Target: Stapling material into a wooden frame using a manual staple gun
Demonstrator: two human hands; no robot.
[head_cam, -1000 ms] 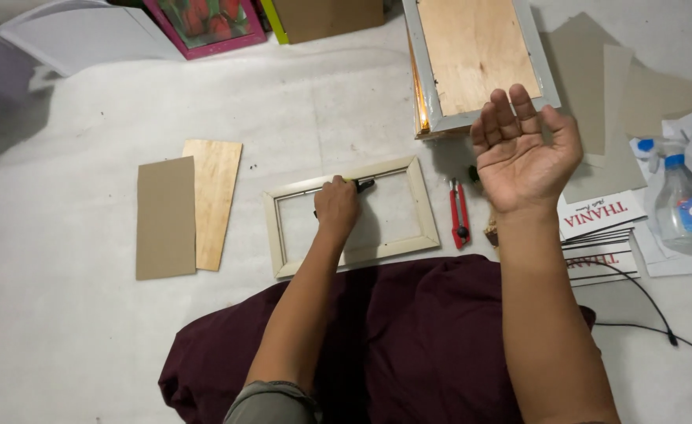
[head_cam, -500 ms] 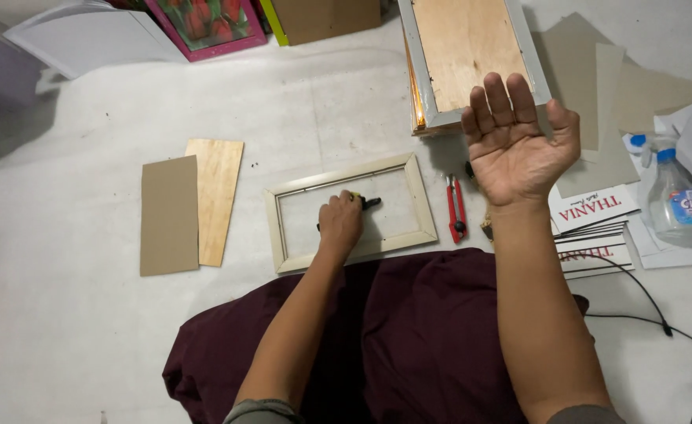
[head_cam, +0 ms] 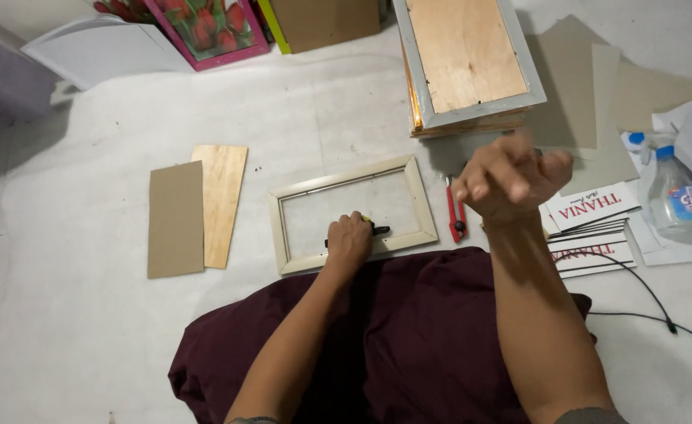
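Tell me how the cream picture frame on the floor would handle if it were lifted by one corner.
The cream picture frame looks like thin wooden moulding, so probably stiff and light. The pane inside it, seemingly glass, may slide or drop out if tilted, since the left hand presses a dark tool at its lower rail. Lying flat, it should not roll.

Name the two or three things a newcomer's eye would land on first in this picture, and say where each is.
The raised right hand, blurred and curled, hangs mid-frame above the floor. Below it to the left, the left hand presses a dark tool on the near edge of a pale frame lying flat. A red cutter lies just right of that frame.
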